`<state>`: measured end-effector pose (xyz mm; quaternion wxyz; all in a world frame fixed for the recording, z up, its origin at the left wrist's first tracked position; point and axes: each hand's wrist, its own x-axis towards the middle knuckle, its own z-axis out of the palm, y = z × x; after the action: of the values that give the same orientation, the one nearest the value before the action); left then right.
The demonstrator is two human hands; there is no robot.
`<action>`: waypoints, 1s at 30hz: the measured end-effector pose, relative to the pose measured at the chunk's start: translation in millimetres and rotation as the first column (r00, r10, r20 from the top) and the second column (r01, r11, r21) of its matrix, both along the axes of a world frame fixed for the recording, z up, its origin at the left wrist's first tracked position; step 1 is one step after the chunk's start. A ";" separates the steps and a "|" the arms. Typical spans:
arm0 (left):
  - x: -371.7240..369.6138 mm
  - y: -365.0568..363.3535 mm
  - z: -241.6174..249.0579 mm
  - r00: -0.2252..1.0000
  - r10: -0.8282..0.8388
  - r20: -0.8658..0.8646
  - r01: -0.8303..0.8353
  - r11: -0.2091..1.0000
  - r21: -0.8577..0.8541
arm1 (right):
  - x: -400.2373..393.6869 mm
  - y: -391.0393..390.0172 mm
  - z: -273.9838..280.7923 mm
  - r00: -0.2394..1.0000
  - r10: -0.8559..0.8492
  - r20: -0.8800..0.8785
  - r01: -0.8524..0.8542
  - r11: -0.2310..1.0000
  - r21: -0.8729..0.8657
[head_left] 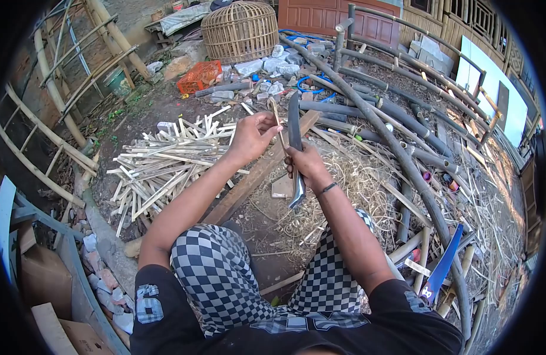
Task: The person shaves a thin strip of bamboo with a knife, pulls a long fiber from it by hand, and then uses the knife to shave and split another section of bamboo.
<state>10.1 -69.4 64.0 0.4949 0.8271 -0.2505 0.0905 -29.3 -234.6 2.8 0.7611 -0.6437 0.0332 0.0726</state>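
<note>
My left hand pinches a thin bamboo strip between thumb and fingers, holding it nearly upright. In my right hand is a machete, its dark blade pointing up and away and its handle end showing below my fist. The strip's lower end runs to my right thumb, close beside the blade. Beneath both hands a wooden beam lies slantwise, with curled bamboo shavings on the ground to its right. A pile of split bamboo sticks lies left of the beam.
Long bamboo poles cross the ground at the right. A blue-bladed handsaw rests near my right elbow. Farther off are a woven bamboo cage, an orange crate and broken rubble. Cardboard boxes stand at lower left.
</note>
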 end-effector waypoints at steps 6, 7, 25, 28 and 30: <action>-2.4 6.4 1.9 1.000 0.001 -0.003 -0.001 1.000 -0.018 | -3.7 0.8 3.0 1.000 0.010 -0.022 -0.009 0.999 0.047; -1.2 8.2 1.2 1.000 0.003 0.012 -0.003 1.000 -0.007 | -4.2 0.6 3.7 1.000 0.010 -0.019 -0.009 0.999 0.041; 22.7 24.7 -48.3 0.999 -0.018 0.047 0.017 1.000 0.014 | -11.0 -5.6 6.6 0.999 -0.031 0.030 0.032 0.999 -0.044; 27.8 27.6 -49.2 0.989 -0.024 0.149 0.003 0.990 0.142 | -12.7 -5.2 9.6 0.999 -0.022 0.041 0.024 0.998 -0.056; 27.5 26.4 -47.4 0.999 -0.019 0.030 0.018 0.999 0.050 | -13.7 -4.8 10.5 0.999 -0.014 0.033 0.016 0.998 -0.054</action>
<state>37.6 -43.0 16.7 0.4710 0.8354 -0.2678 0.0924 -43.1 -239.4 13.4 0.7442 -0.6651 0.0278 0.0555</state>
